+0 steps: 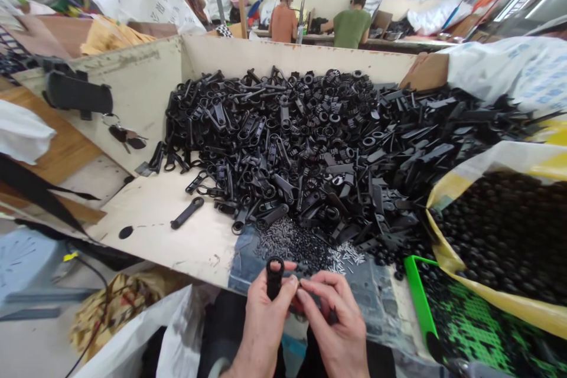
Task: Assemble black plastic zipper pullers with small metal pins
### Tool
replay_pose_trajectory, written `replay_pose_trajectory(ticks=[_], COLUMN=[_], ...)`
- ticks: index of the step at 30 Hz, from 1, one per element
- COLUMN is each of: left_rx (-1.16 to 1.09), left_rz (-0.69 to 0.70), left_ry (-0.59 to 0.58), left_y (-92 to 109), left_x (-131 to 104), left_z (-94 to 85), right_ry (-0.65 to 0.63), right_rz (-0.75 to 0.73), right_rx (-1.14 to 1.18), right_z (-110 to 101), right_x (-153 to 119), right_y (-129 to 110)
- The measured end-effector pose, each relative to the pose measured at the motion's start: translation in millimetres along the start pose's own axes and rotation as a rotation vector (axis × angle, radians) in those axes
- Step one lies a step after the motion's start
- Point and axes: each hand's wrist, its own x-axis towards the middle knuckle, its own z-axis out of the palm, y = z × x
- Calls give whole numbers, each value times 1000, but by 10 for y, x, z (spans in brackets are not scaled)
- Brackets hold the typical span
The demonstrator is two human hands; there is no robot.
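Note:
In the lower middle of the head view, my left hand (pixel 267 322) is closed round a black plastic handle part with a ring end (pixel 274 274), its ring pointing up. Close beside it, my right hand (pixel 334 322) has thumb and forefinger pinched together near the left thumb tip. Whatever sits in that pinch is too small to make out. Just beyond the hands lie small metal pins (pixel 348 257), a heap of tiny black pieces (pixel 305 248) and small grey pieces (pixel 279 236). A similar black handle part (pixel 187 212) rests alone on the pale board to the left.
A large pile of black plastic parts (pixel 283 142) fills the pale-walled bench (pixel 186 248). At right stand a yellow-edged bag of black pieces (pixel 500 230) and a green tray (pixel 416 289). Keys (pixel 126 134) hang on the left wall. Several people work in the background.

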Motion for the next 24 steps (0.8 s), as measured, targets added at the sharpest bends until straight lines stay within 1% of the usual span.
replay_pose_trajectory(ticks=[7,10,14,17,20,24], left_rx=[52,49,-33,-88,-119,-88], left_rz=[-13,-24,-62,-119,-182,-216], left_ry=[-95,-117,-105,-125,-181,-288], left_y=[31,57,56,65,106,154], left_x=[-6,-19,-21,-28,-45,-38], left_z=[-24,-9,38,70,82,47], right_ry=[-82,-107,-79,-58,-27,30], right_rz=[-2,-13,-70,-107,-104,-27], right_rx=[-39,-49,-87,-111,-85,-9], right_z=[-87,-111,-118,-116,-129,-215], right_x=[92,123,149,172,212,291], right_y=[-24,-36,-44,-49,-55,-48])
